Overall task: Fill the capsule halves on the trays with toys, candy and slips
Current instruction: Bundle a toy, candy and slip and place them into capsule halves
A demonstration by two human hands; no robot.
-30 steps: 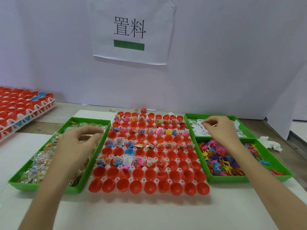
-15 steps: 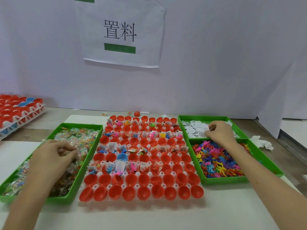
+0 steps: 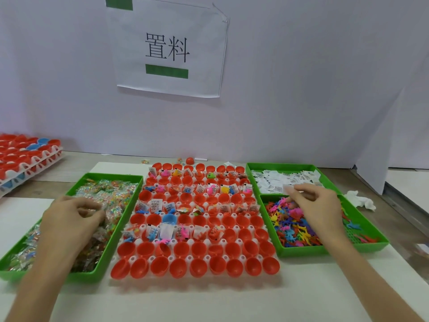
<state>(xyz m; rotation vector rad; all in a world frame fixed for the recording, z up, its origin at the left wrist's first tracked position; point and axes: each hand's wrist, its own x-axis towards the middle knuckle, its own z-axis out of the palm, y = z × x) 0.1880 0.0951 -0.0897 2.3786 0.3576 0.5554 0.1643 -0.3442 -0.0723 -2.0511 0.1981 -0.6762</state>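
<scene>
Stacked trays of red and blue capsule halves sit at the far left edge, well apart from both hands. Next comes a green bin heaped with wrapped candy in clear, glinting packets. The left hand lies on that heap with its fingers curled, thumb and forefinger pinching the wrapped candy at the top of the pile.

Between the two hands, touched by neither, lies the white tray of capsule halves. They are open cups, nearly all red, with one blue half left of centre. The rows alternate. Some cups hold printed white slips, small bright toys and candy, while others stand bare. The two nearest rows are bare red cups. A single closed red capsule rests on the table just behind the tray, under a paper sign taped to the wall.

To the right, a green bin holds a pile of folded white slips. In front of it, a second green bin holds a tangle of multicoloured plastic toys. The right hand hovers over the border between these two bins, pinching one white slip between thumb and forefinger. Its other fingers curl down toward the toys, and I cannot tell whether they touch them. A crumpled white cloth lies on the table past the bins.
</scene>
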